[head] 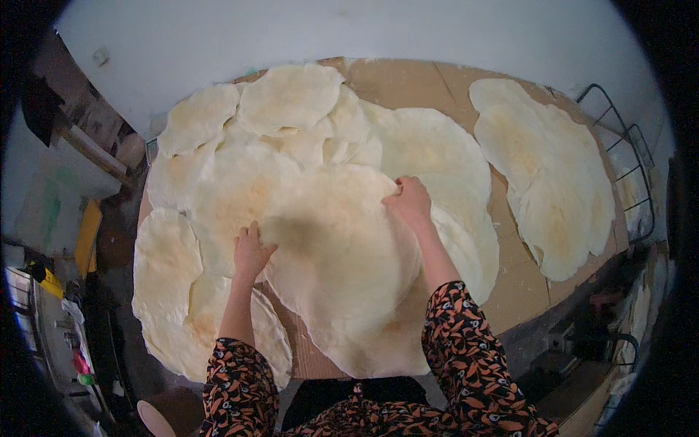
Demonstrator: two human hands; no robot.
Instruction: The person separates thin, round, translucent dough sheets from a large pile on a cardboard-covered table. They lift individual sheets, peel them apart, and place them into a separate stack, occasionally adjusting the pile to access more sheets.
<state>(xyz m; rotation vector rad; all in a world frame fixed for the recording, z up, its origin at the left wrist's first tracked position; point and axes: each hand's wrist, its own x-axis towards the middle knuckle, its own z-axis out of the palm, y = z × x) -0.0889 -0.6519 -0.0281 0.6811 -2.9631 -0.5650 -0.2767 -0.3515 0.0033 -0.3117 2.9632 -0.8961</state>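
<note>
A large, thin round flatbread lies in front of me over other sheets, with a blurred dark patch on its left half. My right hand pinches its upper right edge between thumb and fingers. At its left edge is my left hand, fingers spread and thumb pointing towards the sheet; it appears to hold nothing. Beneath and beyond that hand spreads another browned flatbread. Overlapping pale flatbreads extend beyond my right hand. More sheets are layered at the left.
Brown cardboard covers the table under the bread. A separate group of flatbreads lies at the right, near a dark metal rack. A pale wall borders the far side. Smaller flatbreads overlap at the back.
</note>
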